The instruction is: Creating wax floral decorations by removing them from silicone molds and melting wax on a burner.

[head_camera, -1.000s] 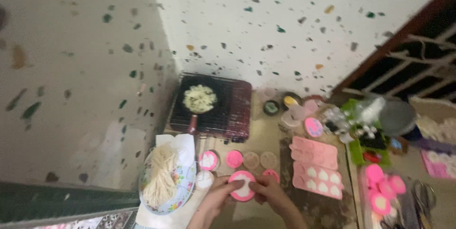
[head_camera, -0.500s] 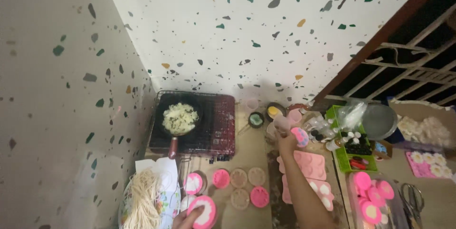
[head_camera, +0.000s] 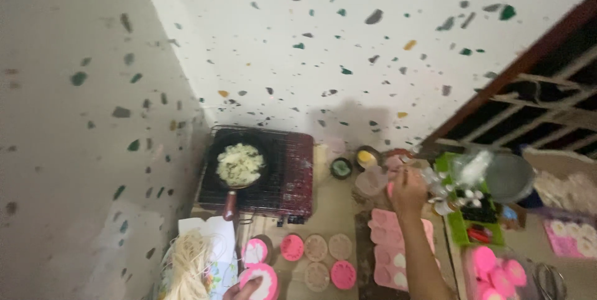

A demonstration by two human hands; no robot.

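Note:
My right hand is stretched out over the back of the work surface, its fingers closed around something small that I cannot make out, beside a clear plastic cup and two small bowls. My left hand shows only at the bottom edge, gripping a round pink mould filled with white. More round pink moulds and brown discs lie in rows between the hands. A pink tray of heart-shaped moulds lies under my right forearm.
A small pan of pale chopped food sits on a dark red wire-topped stove at the back left. A plate of thin pale noodles is at the lower left. A green tray and a grey lid stand at the right.
My right hand has left the pink mould and reached forward and right to the cups and bowls. The left hand keeps the mould. The view has tilted upward toward the speckled wall.

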